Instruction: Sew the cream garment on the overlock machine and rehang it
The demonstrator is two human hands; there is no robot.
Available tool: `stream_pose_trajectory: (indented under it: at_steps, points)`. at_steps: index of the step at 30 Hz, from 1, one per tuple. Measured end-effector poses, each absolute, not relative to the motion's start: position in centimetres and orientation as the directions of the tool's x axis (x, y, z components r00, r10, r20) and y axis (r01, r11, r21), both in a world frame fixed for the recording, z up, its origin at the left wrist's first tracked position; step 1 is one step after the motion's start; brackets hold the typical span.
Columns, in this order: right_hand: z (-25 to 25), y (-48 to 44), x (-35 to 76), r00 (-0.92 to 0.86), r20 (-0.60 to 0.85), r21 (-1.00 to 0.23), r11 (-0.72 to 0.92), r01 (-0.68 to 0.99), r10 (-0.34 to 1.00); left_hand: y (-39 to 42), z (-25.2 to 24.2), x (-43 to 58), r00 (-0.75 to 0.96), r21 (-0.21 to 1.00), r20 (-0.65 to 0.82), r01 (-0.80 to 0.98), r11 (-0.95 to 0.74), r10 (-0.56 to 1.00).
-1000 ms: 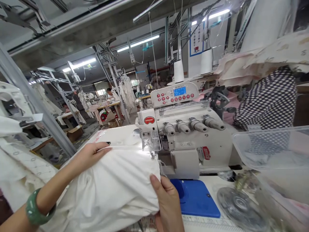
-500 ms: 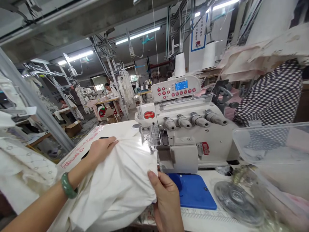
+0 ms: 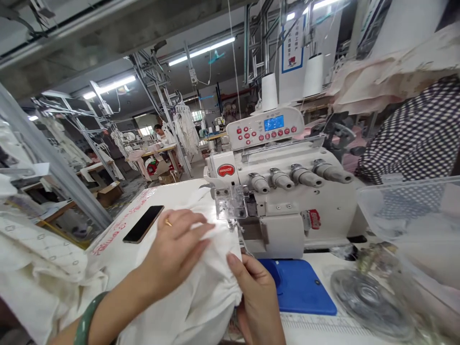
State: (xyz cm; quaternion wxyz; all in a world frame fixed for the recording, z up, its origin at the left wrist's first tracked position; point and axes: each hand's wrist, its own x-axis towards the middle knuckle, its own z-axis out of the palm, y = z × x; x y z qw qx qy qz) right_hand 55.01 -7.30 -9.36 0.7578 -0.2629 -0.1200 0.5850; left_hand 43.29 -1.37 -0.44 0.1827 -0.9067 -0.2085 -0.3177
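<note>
White fabric (image 3: 194, 302) runs bunched from the front up to the presser foot of a white overlock sewing machine (image 3: 283, 230). My left hand (image 3: 179, 244), with a ring and a green bangle, rests on the cloth left of the foot. Its fingers are stretched out toward the needle area. At the fabric's right edge my right hand (image 3: 257, 292) is closed, thumb on top and fingers partly hidden below, pinching the gathered edge. A clear guard (image 3: 230, 201) covers part of the needle area.
A black phone (image 3: 143, 224) lies on the machine table at left. Right of my right hand are a blue plate (image 3: 305, 287), a clear round lid (image 3: 368, 297) and a clear plastic bin (image 3: 413, 206). Patterned cloth (image 3: 43, 239) hangs at far left. A person in checks (image 3: 413, 129) is behind.
My left hand has moved right and nearer along the fabric toward the machine, its fingers now extended, uncovering the phone. My right hand keeps its pinch on the edge. The view has shifted slightly.
</note>
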Motion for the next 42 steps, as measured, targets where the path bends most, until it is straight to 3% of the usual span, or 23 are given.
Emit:
stream_pose_trajectory:
  at_steps: [2,7,12,15,21,26,31,34,35,37,38,42]
  points:
    - [-10.0,-7.2,55.1,0.267,-0.096,-0.543,0.174,-0.821,0.959,-2.7,-0.5,44.7,0.743,-0.207,0.640,0.414,-0.887,0.197]
    - [-10.5,-7.5,55.1,0.278,-0.073,-0.551,0.194,-0.812,0.958,-2.5,-0.8,46.0,0.824,-0.112,0.528,0.310,-0.944,0.208]
    - [-9.9,-7.6,54.7,0.358,-0.114,-0.590,0.227,-0.775,0.927,-2.9,-1.2,45.9,0.774,-0.092,0.531,0.457,-0.885,0.345]
    - [-9.7,-7.5,54.7,0.368,-0.065,-0.661,0.236,-0.713,0.928,-3.2,-1.5,45.5,0.756,-0.067,0.470,0.546,-0.835,0.456]
    - [-10.1,-7.8,54.8,0.241,0.024,-0.756,0.175,-0.631,0.970,1.6,-0.9,44.8,0.738,0.173,0.281,0.590,-0.789,0.614]
    - [-10.6,-8.0,54.3,0.237,0.029,-0.787,0.169,-0.593,0.971,7.5,-0.3,48.0,0.724,0.345,0.320,0.512,-0.786,0.612]
    - [-10.8,-8.4,54.3,0.291,0.012,-0.729,0.208,-0.652,0.957,6.2,-0.8,46.2,0.519,0.359,0.517,0.590,-0.723,0.681]
    - [-10.7,-8.8,54.2,0.310,0.017,-0.784,0.205,-0.586,0.951,2.1,-2.0,39.4,0.257,0.407,0.682,0.644,-0.648,0.684]
    - [-10.6,-9.0,54.0,0.328,0.030,-0.815,0.213,-0.539,0.944,0.5,-2.9,36.5,0.049,0.496,0.740,0.634,-0.593,0.671]
    - [-10.3,-9.2,53.6,0.358,0.067,-0.874,0.228,-0.430,0.931,-2.7,-5.3,30.6,-0.248,0.659,0.695,0.594,-0.461,0.675]
    - [-10.2,-9.2,53.4,0.356,0.086,-0.897,0.228,-0.378,0.930,-4.3,-6.8,27.8,-0.293,0.700,0.646,0.596,-0.393,0.705]
    - [-10.6,-9.0,52.9,0.292,0.164,-0.945,0.235,-0.229,0.942,-9.3,-12.4,20.5,-0.212,0.692,0.505,0.679,-0.246,0.836]
